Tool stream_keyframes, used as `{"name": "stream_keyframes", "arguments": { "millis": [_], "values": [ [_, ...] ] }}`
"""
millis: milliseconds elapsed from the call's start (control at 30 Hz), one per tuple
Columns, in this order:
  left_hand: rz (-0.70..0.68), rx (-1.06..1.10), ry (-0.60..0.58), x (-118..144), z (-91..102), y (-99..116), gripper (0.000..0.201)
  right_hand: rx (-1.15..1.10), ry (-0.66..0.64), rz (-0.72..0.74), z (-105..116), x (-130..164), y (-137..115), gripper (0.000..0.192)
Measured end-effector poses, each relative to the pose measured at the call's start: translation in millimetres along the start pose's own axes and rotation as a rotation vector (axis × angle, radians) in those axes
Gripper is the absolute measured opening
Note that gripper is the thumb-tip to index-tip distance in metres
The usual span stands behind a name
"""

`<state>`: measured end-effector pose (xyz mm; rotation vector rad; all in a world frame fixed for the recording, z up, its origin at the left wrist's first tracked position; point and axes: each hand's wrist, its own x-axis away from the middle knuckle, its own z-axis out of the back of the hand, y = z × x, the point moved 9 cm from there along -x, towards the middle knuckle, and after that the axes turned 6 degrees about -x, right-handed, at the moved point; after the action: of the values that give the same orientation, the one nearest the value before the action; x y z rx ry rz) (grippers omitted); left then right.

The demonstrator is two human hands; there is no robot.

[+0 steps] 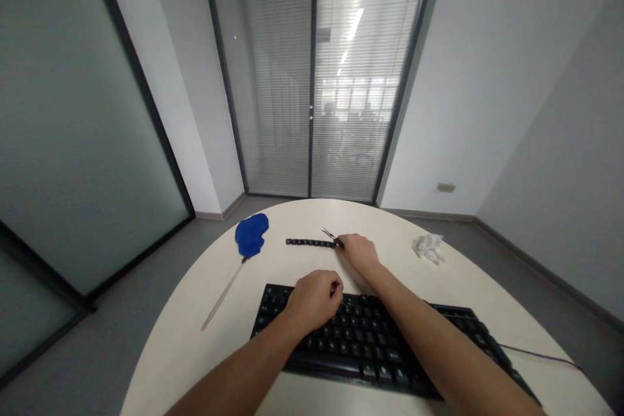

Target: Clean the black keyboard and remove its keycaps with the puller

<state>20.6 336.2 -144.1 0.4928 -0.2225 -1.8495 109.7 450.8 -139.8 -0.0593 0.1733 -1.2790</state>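
A black keyboard [363,331] lies across the near part of the table. My left hand [316,299] is curled closed over its upper left keys; whatever the fingers may hold is hidden. Beyond the keyboard, my right hand [359,252] is closed around a small tool with two thin metal prongs [329,233], which point up and left. A row of black keycaps [311,243] lies on the table, its right end beside the right fingertips. Whether they touch the row I cannot tell. My right forearm covers part of the keyboard's right half.
On the left lies a blue cloth-like piece [251,235] with a pale thin stick [223,296]. A crumpled white tissue [429,249] is at the right. The keyboard's cable [536,353] runs towards the right edge of the round white table [195,364].
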Motion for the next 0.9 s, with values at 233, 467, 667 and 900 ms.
{"name": "stream_keyframes", "arguments": {
  "millis": [233, 467, 667, 900],
  "values": [
    [0.004, -0.007, 0.001, 0, 1.0, 0, 0.019, 0.000, 0.001, 0.010, 0, -1, -3, 0.025],
    [0.019, -0.013, -0.015, 0, -0.3, 0, 0.020, -0.003, 0.002, 0.024, 2, 0, -9, 0.024],
    [0.006, -0.010, -0.001, 0, 0.9, 1, 0.019, -0.005, 0.007, 0.018, 2, -2, -11, 0.025],
    [0.021, -0.021, -0.024, 0, 0.7, 2, 0.020, -0.015, 0.016, 0.013, -1, -4, -7, 0.025]
  ]
}}
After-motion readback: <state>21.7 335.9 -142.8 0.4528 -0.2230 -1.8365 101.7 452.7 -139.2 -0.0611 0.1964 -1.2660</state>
